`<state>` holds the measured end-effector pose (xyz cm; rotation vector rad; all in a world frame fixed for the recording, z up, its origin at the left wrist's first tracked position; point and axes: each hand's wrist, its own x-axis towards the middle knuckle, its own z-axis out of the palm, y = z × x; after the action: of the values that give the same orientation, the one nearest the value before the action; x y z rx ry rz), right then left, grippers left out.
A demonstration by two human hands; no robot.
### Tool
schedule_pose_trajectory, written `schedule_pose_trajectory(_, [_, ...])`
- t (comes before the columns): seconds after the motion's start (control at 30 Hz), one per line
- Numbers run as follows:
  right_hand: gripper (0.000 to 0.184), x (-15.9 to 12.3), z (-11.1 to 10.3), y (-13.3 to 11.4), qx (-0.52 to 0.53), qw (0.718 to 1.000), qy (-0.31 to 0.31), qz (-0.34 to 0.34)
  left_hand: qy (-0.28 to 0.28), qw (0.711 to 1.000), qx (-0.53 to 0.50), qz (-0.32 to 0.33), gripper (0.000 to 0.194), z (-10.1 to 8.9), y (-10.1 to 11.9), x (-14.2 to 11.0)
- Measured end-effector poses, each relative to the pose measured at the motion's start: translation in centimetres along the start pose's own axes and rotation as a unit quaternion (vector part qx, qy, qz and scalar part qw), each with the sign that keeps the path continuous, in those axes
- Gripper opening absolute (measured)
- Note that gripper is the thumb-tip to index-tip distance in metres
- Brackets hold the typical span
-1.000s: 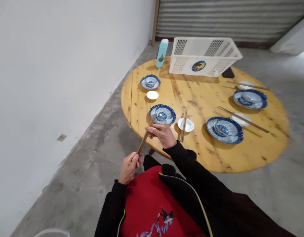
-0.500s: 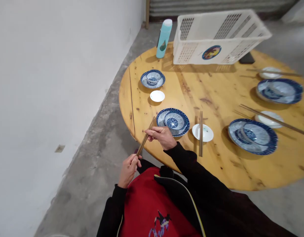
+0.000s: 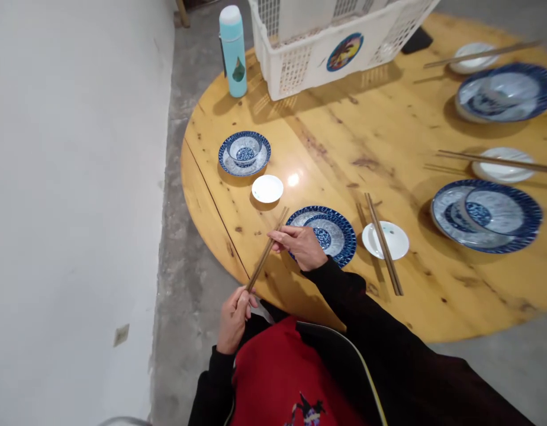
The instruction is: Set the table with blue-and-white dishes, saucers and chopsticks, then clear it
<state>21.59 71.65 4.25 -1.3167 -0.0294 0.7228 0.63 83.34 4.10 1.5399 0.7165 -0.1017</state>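
Observation:
A pair of brown chopsticks (image 3: 263, 258) slants between my two hands over the table's near left edge. My left hand (image 3: 234, 313) is closed around the lower end. My right hand (image 3: 302, 245) pinches them nearer the upper tips. Behind my right hand, partly hidden by it, sits a blue-and-white plate (image 3: 347, 245) with a patterned bowl (image 3: 327, 232) on it. Just beyond the chopstick tips lies a small white dish (image 3: 267, 189). Farther off stands another blue-rimmed plate (image 3: 225, 166) holding a bowl (image 3: 244, 149).
Right of my hand, chopsticks (image 3: 384, 245) rest across a white dish (image 3: 400, 239). More plates with bowls (image 3: 528, 236) stand at the right of the round wooden table (image 3: 318, 171). A white crate (image 3: 295, 65), a turquoise bottle (image 3: 235, 56) and a dark flat object (image 3: 418, 40) are at the back.
The view has shifted, so the table and its dishes look nearer and turned. Both hands still hold the chopsticks in much the same way, now more over the tabletop.

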Motion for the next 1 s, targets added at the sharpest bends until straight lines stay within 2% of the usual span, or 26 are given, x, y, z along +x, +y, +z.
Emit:
schedule_pose_trajectory(0.23, [0.044, 1.6, -1.5, -1.7, 0.033, 0.997, 0.072, -0.009, -0.054, 0.998, 0.028, 0.033, 0.040, -0.6, 2.7, 3.8])
schedule_pose_trajectory(0.4, [0.043, 3.6, -2.9, -3.0, 0.056, 0.992, 0.109, -0.015, -0.096, 0.993, 0.040, 0.052, 0.036, -1.4, 4.6, 7.7])
schedule_pose_trajectory(0.53, [0.033, 6.5, -3.2, -4.4, 0.066, 0.985, 0.157, -0.030, -0.121, 0.988, 0.054, 0.077, 0.034, -2.5, 6.5, 12.1])
schedule_pose_trajectory(0.7, [0.014, 11.3, -3.0, -5.3, 0.070, 0.973, 0.219, -0.014, -0.142, 0.983, 0.071, 0.097, 0.031, -3.6, 8.6, 18.1])
schedule_pose_trajectory(0.87, [0.016, 15.3, -3.2, -4.9, 0.066, 0.964, 0.257, 0.014, -0.153, 0.978, 0.099, 0.098, 0.033, -4.2, 9.2, 23.1])
schedule_pose_trajectory(1.0, [0.017, 17.3, -3.7, -4.2, 0.048, 0.960, 0.273, 0.032, -0.159, 0.975, 0.127, 0.090, 0.033, -4.4, 9.0, 25.5])
